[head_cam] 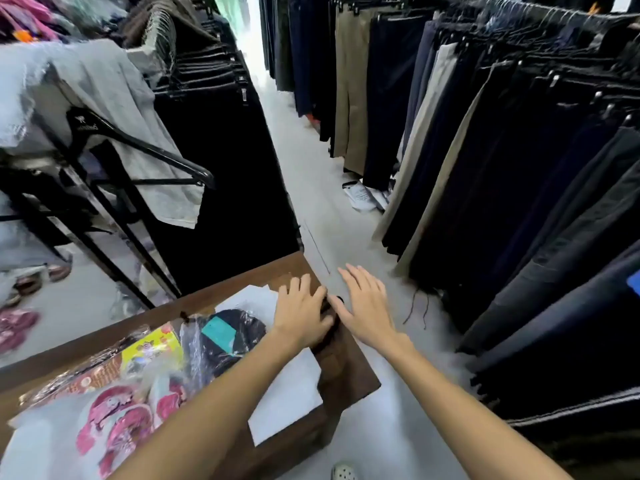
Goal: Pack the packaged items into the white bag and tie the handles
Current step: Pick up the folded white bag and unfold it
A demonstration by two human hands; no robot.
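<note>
Near foreground, lower left: clear-wrapped packages (pixel 114 407) with pink and red prints lie heaped on the brown table (pixel 349 372), closest to me; a yellow-printed pack (pixel 152 348) sits just behind them.

Dark package: a black garment with a teal label in a clear sleeve (pixel 225 337), middle of the frame's lower half, resting partly on the white sheet.

White bag: what I take for it lies flat on the table (pixel 287 393), under my left forearm and stretching toward the table's far corner. I cannot tell where its mouth or handles are.

My left hand (pixel 301 313): fingers straight and spread, palm down at the table's far right corner, holding nothing.

My right hand (pixel 363 306): also flat with fingers spread, just beside the left, partly out past the table edge over the floor. Something small and dark (pixel 330 306) sits between the two hands; too blurred to name.

Handling, packages: probably light and soft, folded clothing inside. The film looks slick and crinkly, so I would grip each by a folded edge rather than pinch the loose plastic.

Handling, bag: thin and limp, I judge; it will need one hand holding the mouth open while the other feeds items in.

Surroundings: racks of dark trousers (pixel 502 150) fill the right of the frame; a grey cloth (pixel 131 133) hangs over a rack, upper left.
</note>
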